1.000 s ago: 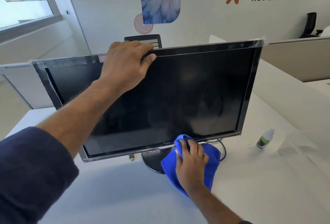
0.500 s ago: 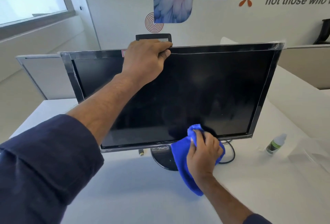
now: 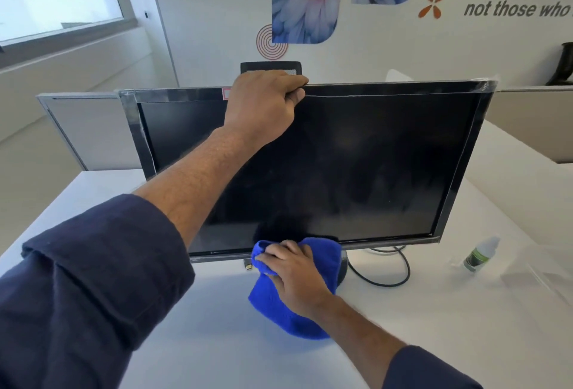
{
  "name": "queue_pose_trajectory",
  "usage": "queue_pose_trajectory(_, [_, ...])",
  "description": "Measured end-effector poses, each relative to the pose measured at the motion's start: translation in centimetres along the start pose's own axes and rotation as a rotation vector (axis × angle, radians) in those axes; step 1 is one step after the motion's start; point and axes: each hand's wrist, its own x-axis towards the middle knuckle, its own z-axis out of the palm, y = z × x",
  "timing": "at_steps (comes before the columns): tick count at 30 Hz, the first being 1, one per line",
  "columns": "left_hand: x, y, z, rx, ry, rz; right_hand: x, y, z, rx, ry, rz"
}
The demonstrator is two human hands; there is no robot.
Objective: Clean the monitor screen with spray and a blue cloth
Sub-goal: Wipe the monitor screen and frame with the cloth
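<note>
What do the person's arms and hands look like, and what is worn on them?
Both arms wear dark navy long sleeves, pushed up so that the forearms are bare. The left hand and right hand are bare: no gloves, rings or watch visible.

screen (image 3: 356, 165): glossy dark glass | cloth (image 3: 322, 260): fuzzy blue fabric | table (image 3: 217, 342): smooth matt white | bottle (image 3: 479, 255): plastic

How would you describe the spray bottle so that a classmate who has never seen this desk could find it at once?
Start at the black monitor on the white desk. Look right of its lower right corner, past the looping black cable. There stands the small spray bottle, white-capped with a green and dark label, the only bottle on the desk.
</note>
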Motion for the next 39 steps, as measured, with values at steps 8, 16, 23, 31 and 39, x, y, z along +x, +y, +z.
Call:
queue_pose_trajectory(8, [-0.1, 0.0, 0.0, 0.000, 0.018, 0.017, -2.2, 5.9, -6.7, 0.242, 0.707, 0.379])
queue_pose_trajectory(16, [0.0, 0.3, -0.2, 0.001, -0.001, 0.012, 4.6, 10.7, -19.1, 0.020, 1.199, 0.349])
queue_pose_trajectory(23, [-0.1, 0.0, -0.1, -0.008, 0.018, 0.013, 2.5, 15.4, -16.9, -0.728, 0.712, 0.110])
queue_pose_trajectory(31, [-0.1, -0.2, 0.3, -0.010, 0.039, 0.015, 4.1, 14.2, -14.5, -0.569, 0.593, 0.164])
queue_pose_trajectory(39, [-0.2, -0.1, 0.3, -0.003, 0.029, 0.018, 0.9, 11.4, -5.7, -0.879, 0.300, -0.281])
